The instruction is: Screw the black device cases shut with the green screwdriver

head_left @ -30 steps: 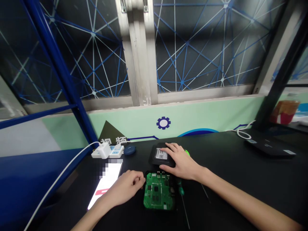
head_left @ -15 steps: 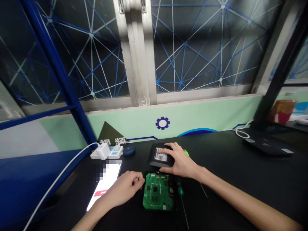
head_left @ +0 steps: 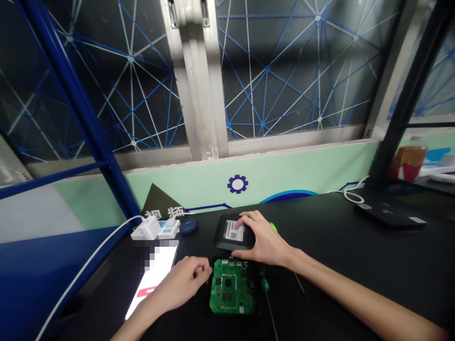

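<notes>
My right hand (head_left: 261, 239) spans a black plastic cover (head_left: 222, 235) with a white printed label (head_left: 232, 230). Its thumb lies along the near edge and its fingers are bent over the top. Just in front of the cover is a green circuit board (head_left: 232, 291), flat on the black table. My left hand (head_left: 190, 279) rests by the board's left edge, loosely curled, with nothing visible in it. Right of the board is a screwdriver with a green handle (head_left: 265, 284). Another thin metal shaft (head_left: 300, 285) shows under my right forearm; a bright green piece (head_left: 273, 227) peeks out behind that hand.
A phone with a lit screen (head_left: 159, 265) lies left of my left hand. Behind it are a white power strip (head_left: 137, 233) with a plugged-in charger (head_left: 151, 227), and a dark blue case (head_left: 188, 226). A flat black device (head_left: 391, 213) with a white cable (head_left: 351, 195) sits far right.
My right index finger, earlier stretched across the label, is now bent and drawn back to its right side. The whole view has shifted slightly. My left hand stays by the board.
</notes>
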Action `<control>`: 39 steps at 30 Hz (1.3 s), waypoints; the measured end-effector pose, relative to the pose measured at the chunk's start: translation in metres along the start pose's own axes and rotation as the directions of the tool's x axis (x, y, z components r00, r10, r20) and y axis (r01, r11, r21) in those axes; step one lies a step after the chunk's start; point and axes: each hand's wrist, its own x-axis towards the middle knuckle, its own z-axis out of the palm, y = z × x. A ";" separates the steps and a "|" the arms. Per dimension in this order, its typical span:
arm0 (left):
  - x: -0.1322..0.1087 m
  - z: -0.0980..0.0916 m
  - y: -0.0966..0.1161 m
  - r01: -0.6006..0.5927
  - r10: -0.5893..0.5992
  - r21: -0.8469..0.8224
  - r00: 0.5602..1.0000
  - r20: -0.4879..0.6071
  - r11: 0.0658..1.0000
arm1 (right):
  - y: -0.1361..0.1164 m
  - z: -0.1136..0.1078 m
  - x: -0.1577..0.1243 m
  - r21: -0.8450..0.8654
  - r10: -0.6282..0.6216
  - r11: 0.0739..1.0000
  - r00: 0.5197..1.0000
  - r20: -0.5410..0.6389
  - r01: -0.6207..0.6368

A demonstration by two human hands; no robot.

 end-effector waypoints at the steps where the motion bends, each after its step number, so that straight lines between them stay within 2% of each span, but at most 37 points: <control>1: 0.000 0.000 -0.001 0.000 0.000 -0.002 1.000 -0.002 1.000 | -0.002 -0.001 -0.001 0.004 -0.002 1.000 1.000 0.002 0.002; 10: 0.003 0.000 -0.009 0.059 -0.060 -0.023 0.998 -0.031 0.998 | -0.011 -0.007 -0.010 -0.027 -0.054 0.998 0.990 0.130 0.058; 18: 0.003 -0.002 -0.019 0.114 -0.106 -0.115 0.992 0.075 0.987 | -0.026 -0.002 -0.020 -0.006 -0.144 0.989 0.972 0.188 0.148; 26: 0.000 -0.007 -0.012 0.111 -0.095 -0.134 0.988 0.126 0.985 | -0.032 0.006 -0.026 0.024 -0.173 0.985 0.954 0.247 0.172; 32: -0.001 -0.009 -0.009 0.064 -0.050 -0.124 0.992 0.116 0.990 | -0.030 0.011 -0.028 0.051 -0.177 0.984 0.950 0.256 0.169; 39: -0.002 -0.009 -0.010 0.124 -0.103 -0.145 0.983 0.149 0.981 | -0.029 0.018 -0.030 0.055 -0.183 0.983 0.948 0.262 0.174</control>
